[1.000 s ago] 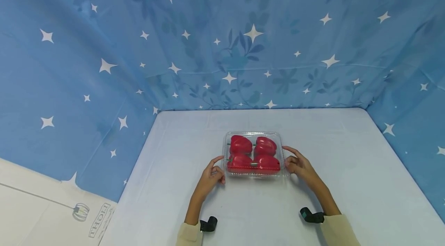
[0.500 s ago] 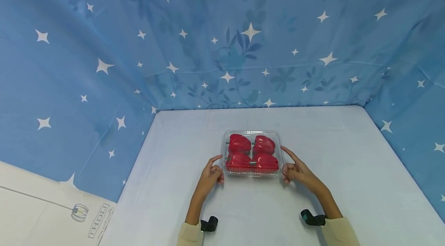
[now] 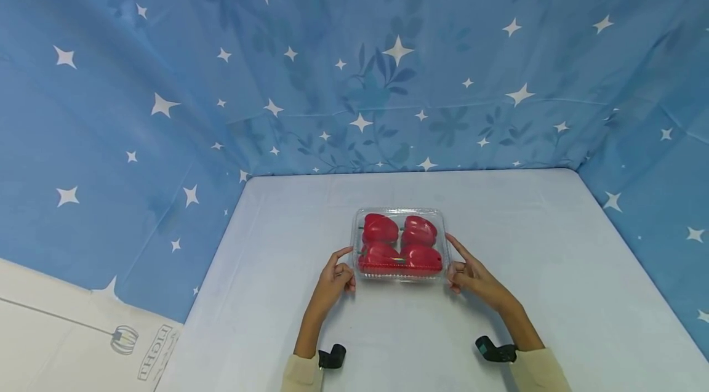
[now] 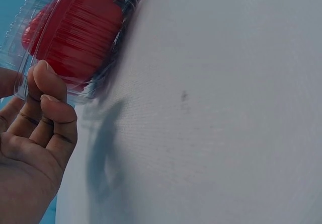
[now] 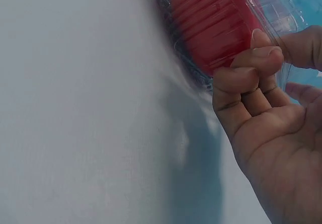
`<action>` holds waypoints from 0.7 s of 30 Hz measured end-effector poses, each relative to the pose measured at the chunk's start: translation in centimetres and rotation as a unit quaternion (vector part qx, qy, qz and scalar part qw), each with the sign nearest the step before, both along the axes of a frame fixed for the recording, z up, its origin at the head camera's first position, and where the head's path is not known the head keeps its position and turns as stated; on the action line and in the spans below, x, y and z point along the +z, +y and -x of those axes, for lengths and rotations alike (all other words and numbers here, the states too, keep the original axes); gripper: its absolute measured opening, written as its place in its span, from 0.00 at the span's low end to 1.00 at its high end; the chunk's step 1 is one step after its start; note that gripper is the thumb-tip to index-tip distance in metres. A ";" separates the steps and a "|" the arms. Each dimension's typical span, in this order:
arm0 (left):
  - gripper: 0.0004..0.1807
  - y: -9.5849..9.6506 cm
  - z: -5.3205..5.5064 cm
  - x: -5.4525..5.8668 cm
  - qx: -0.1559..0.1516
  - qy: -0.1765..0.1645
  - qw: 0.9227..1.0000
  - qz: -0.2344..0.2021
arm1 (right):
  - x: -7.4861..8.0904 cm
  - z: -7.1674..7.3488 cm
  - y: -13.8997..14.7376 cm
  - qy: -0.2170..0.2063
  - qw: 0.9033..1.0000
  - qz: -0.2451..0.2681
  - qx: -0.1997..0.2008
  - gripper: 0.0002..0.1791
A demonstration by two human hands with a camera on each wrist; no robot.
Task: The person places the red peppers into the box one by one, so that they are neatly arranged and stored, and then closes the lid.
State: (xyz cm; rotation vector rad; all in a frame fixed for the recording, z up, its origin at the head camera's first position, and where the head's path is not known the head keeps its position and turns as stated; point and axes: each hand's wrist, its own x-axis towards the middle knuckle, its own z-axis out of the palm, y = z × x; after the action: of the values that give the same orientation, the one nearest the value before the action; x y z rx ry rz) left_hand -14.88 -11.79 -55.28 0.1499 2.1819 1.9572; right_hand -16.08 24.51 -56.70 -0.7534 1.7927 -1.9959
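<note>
A clear plastic box [image 3: 400,279] with its lid down lies on the white table, holding several red bell peppers [image 3: 380,229] with green stems. At its left front corner my left hand [image 3: 334,280] pinches the rim, the index finger stretched along the side. My right hand [image 3: 477,278] does the same at the right front corner. In the left wrist view, curled fingertips of the left hand [image 4: 37,143] meet the box edge [image 4: 22,90]. The right wrist view shows the right hand [image 5: 282,138] with curled fingers at the rim; parts of both grips are hidden.
The white table [image 3: 410,336] stretches around the box on all sides. Behind and beside it hangs a blue curtain [image 3: 310,84] with white stars. A black wrist camera [image 3: 332,356] sits on the left wrist, another black camera [image 3: 495,350] on the right.
My right hand's curled fingers have drawn in to the box's right front corner. The left hand and the box keep their places; the whole view has shifted slightly.
</note>
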 end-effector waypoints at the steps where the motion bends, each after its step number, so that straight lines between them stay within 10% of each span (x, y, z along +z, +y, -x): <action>1: 0.29 0.0 0.1 -0.4 0.003 0.000 1.000 0.001 | 0.0 0.0 0.0 -0.003 1.000 0.001 0.000 0.45; 10: 0.29 0.0 0.1 -1.1 -0.005 0.016 1.000 0.009 | -0.3 -0.7 0.5 -0.044 0.999 -0.015 -0.013 0.46; 21: 0.29 0.1 -0.8 2.3 -0.013 0.006 1.000 -0.004 | 0.1 -0.7 0.7 -0.052 0.996 -0.063 -0.023 0.45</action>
State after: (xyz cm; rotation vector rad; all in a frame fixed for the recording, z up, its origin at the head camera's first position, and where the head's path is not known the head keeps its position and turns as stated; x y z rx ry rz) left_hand -14.06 -11.64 -53.02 0.1911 2.1695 1.9572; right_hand -15.38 25.20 -56.61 -0.5647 1.8710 -1.8918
